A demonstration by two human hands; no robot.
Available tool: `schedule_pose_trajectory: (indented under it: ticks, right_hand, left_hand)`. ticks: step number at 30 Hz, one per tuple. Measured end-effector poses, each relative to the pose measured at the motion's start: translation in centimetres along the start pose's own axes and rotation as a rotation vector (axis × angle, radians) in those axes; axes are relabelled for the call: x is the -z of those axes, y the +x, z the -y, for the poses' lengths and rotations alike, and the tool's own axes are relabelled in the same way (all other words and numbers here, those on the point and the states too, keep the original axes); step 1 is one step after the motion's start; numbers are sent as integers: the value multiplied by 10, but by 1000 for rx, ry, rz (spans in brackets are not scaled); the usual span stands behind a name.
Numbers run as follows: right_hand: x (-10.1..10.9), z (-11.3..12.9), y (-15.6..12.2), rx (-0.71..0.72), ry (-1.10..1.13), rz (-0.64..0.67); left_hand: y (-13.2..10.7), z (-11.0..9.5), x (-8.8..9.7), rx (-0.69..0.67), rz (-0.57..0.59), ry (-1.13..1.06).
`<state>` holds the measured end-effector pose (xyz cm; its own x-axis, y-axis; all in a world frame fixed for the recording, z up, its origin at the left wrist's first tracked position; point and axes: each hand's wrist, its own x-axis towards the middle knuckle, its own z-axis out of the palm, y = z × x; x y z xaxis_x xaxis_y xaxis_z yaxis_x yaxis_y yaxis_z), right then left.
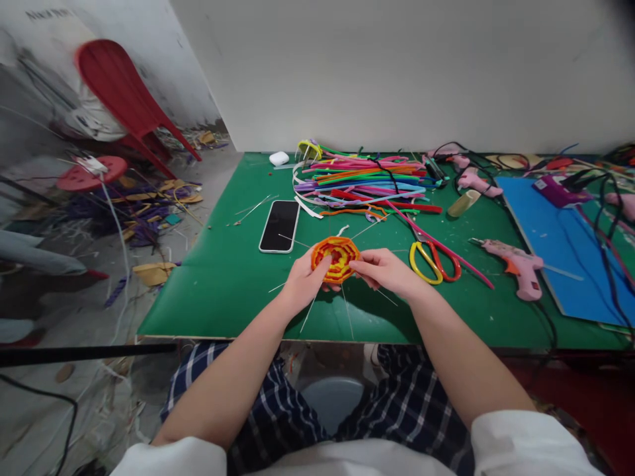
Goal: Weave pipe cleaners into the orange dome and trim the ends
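An orange, red and yellow woven disc (341, 246) of pipe cleaners is held above the table's front part, with several thin wire spokes sticking out around it. My left hand (306, 274) grips its left side, the thumb lying over the front and fingertips showing below. At the right rim, my right hand (381, 270) pinches the edge with thumb and forefinger; its other fingers curl underneath. Just behind and left of the disc lies a phone (280, 227) with a dark screen. Scissors (432, 259) with yellow and red handles rest right of my right hand.
Coloured pipe cleaners (357, 178) lie heaped at the back of the green table (208, 277). On the right are a pink glue gun (518, 261), its cord, and a blue board (540, 264). A white earbud case (278, 158) sits back left. A red chair (116, 86) stands beyond.
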<state>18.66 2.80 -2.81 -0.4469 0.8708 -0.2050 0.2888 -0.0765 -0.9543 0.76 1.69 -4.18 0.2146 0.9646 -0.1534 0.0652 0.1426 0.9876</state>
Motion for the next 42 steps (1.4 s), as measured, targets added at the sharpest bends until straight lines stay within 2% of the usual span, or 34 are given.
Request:
schedule_pose_trajectory:
  ticks: [19, 27, 35, 42]
  right_hand:
    - [-5, -5, 3, 14, 42, 14]
    - [-6, -9, 5, 87, 22, -56]
    - [-11, -5, 4, 92, -26, -167]
    - [-7, -7, 3, 40, 4, -18]
  left_hand:
    - [1, 4, 1, -9, -28, 0]
    - [1, 5, 0, -20, -46, -18]
    - [2, 2, -3, 19, -81, -71]
    - [2, 0, 0, 4, -31, -87]
